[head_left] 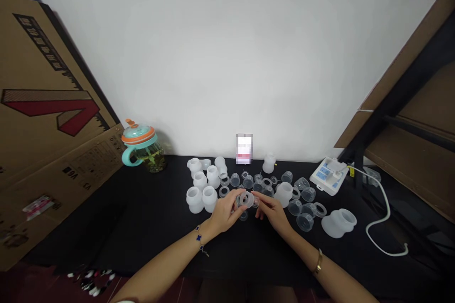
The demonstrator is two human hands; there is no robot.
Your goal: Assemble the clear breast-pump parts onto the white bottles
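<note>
From afar I am watching black table (156, 232), lidded jug (151, 158) standing at its back left. My left hand (224, 211) and right hand (275, 213) are facing each other over middle. White bottles (195, 200) are standing mostly leftward, clear cups (304, 222) lying rightward. Left grip is pinching clear ring (246, 199); right grip is pinching smaller clear cap (256, 202) beside it.
</note>
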